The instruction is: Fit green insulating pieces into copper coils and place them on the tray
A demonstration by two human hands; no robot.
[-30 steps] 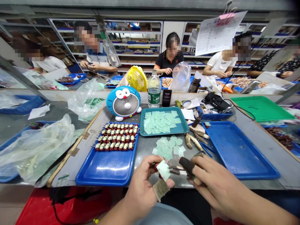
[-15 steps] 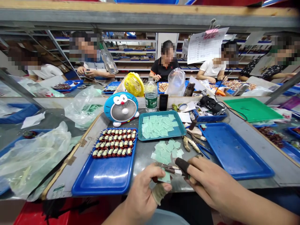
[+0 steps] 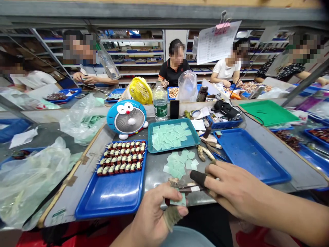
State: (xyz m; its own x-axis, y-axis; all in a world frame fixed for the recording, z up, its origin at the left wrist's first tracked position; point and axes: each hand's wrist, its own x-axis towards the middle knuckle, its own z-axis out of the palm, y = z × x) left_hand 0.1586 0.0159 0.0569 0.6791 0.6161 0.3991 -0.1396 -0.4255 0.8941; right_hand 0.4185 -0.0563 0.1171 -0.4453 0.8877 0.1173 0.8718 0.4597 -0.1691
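metal shelving [image 3: 138, 63] along back, pale wall section [image 3: 176, 36], grey beam [image 3: 154, 15] overhead

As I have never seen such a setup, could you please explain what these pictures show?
There is no machine here: a person works with two bare hands, and every picture comes from one camera worn on that person's head, looking forward and down. The left hand holds a small part with a green square; the right hand holds a slim tool close to it. On the bench are a blue tray with rows of small parts, a teal tray of green squares, a fan and a bottle.
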